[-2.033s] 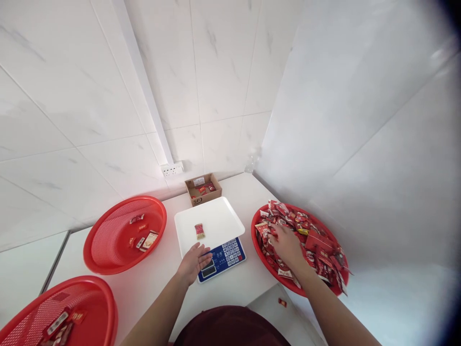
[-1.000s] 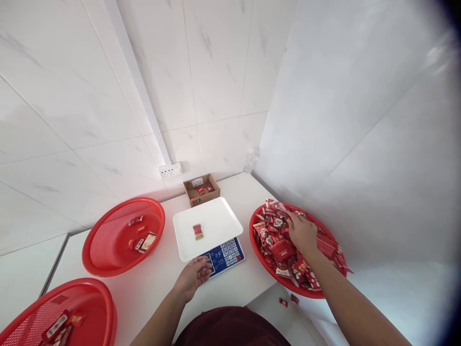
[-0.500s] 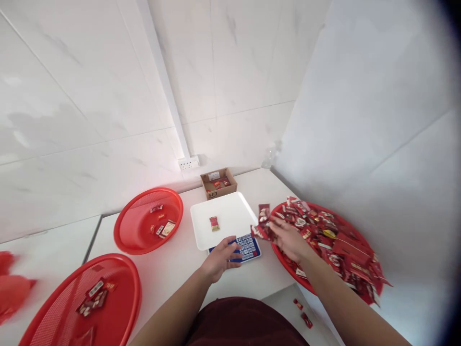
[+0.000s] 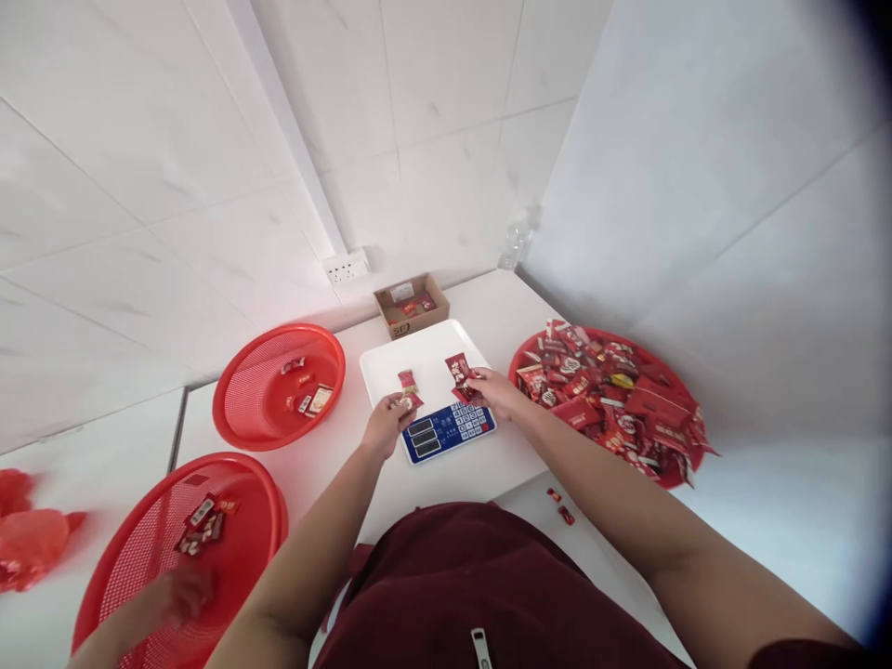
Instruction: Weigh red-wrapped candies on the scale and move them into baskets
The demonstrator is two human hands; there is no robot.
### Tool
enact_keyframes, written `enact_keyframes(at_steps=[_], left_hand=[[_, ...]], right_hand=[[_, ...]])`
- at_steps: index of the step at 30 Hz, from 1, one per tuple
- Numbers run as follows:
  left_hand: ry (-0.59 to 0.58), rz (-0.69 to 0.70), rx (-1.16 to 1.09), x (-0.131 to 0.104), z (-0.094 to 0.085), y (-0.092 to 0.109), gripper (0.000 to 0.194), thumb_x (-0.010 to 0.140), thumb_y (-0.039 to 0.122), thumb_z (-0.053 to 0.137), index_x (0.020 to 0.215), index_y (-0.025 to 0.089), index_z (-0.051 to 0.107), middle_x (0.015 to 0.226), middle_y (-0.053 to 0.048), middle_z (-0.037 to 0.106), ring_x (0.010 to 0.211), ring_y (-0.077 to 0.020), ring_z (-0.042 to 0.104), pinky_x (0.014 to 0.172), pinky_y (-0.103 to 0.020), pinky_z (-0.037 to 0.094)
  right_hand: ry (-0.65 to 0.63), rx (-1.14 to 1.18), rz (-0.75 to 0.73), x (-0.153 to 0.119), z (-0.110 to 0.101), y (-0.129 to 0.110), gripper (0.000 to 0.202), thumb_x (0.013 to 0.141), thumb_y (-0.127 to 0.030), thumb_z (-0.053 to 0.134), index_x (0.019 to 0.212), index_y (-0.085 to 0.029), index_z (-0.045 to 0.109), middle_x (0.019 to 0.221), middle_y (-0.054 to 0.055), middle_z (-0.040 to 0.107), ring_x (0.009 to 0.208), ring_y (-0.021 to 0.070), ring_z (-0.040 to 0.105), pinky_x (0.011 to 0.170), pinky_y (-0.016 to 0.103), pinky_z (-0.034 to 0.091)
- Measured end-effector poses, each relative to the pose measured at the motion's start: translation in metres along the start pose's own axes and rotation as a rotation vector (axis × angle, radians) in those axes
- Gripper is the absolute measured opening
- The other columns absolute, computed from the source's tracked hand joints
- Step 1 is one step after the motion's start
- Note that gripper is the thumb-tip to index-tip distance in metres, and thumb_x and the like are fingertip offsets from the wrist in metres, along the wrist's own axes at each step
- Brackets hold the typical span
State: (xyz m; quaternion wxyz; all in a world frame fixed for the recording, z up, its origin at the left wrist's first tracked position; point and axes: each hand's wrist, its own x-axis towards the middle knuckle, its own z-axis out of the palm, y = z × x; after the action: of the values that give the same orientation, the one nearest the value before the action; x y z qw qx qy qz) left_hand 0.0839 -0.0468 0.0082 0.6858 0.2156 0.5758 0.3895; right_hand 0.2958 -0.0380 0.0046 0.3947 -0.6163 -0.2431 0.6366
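Over the front of a white weighing scale (image 4: pixel 430 348) with a blue keypad (image 4: pixel 446 431), both my hands hold small wrapped snacks. My left hand (image 4: pixel 385 426) pinches a red snack packet (image 4: pixel 410 402) at the tray's near left. Just behind it shows a pink and gold packet (image 4: pixel 407 380) on the tray. My right hand (image 4: pixel 496 394) is closed on dark red snack packets (image 4: pixel 457 366) near the tray's right side; its fingers partly hide them. To the right, a red basket (image 4: pixel 517 358) is heaped with red snack packets.
Two red mesh baskets (image 4: pixel 221 390) (image 4: pixel 277 502) with a few packets stand on the left. A co-worker's blurred hand (image 4: pixel 185 595) reaches into the nearer one. Behind the scale sits a cardboard box (image 4: pixel 411 322). Two small packets (image 4: pixel 566 515) lie at lower right.
My right hand has carried its packets left from the full basket to the scale. My left hand has closed on a packet. A co-worker's hand has appeared at lower left.
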Motion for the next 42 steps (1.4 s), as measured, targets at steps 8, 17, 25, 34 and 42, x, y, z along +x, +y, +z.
enact_keyframes(at_steps=[8,17,25,34,42], left_hand=[[0.148,0.075,-0.006,0.01,-0.017,0.004,0.023,0.08,0.01,0.059,0.099,0.018,0.049,0.083,-0.002,0.062,0.067,-0.0076,0.059,0.078,-0.028,0.051],[0.199,0.066,-0.046,0.031,-0.021,-0.007,0.036,0.077,0.004,0.056,0.11,0.016,0.051,0.109,-0.009,0.06,0.091,-0.0126,0.06,0.084,-0.026,0.048],[0.051,0.074,0.017,0.044,-0.001,0.002,0.055,0.074,0.007,0.06,0.126,0.021,0.046,0.121,-0.009,0.056,0.1,-0.0134,0.058,0.087,-0.024,0.046],[0.08,0.093,0.219,0.004,-0.017,-0.002,0.05,0.072,0.018,0.067,0.119,0.022,0.052,0.135,-0.012,0.044,0.093,-0.018,0.058,0.076,-0.029,0.048],[-0.137,-0.007,0.3,-0.041,-0.03,-0.023,0.033,0.072,0.036,0.067,0.098,0.017,0.06,0.102,-0.009,0.063,0.08,-0.0158,0.061,0.075,-0.03,0.047]], right_hand=[[0.03,0.089,0.005,0.021,0.011,-0.008,0.016,0.078,-0.019,0.056,0.092,-0.021,0.05,0.09,0.003,0.067,0.073,0.0134,0.064,0.068,0.034,0.055],[0.082,0.065,-0.07,0.027,0.024,0.0,0.015,0.08,-0.033,0.055,0.093,-0.026,0.051,0.118,0.004,0.061,0.093,0.0128,0.06,0.071,0.026,0.053],[0.014,-0.03,-0.106,0.025,0.027,0.011,0.019,0.072,-0.033,0.065,0.085,-0.021,0.058,0.083,0.005,0.067,0.069,0.0144,0.064,0.065,0.027,0.055],[0.011,-0.36,-0.259,0.015,0.026,0.014,0.038,0.076,-0.031,0.056,0.112,-0.021,0.058,0.109,0.008,0.065,0.085,0.0167,0.065,0.078,0.033,0.052],[0.103,-0.759,-0.587,-0.031,-0.019,0.05,0.03,0.08,-0.028,0.046,0.103,-0.023,0.064,0.108,0.007,0.065,0.099,0.021,0.059,0.094,0.038,0.043]])
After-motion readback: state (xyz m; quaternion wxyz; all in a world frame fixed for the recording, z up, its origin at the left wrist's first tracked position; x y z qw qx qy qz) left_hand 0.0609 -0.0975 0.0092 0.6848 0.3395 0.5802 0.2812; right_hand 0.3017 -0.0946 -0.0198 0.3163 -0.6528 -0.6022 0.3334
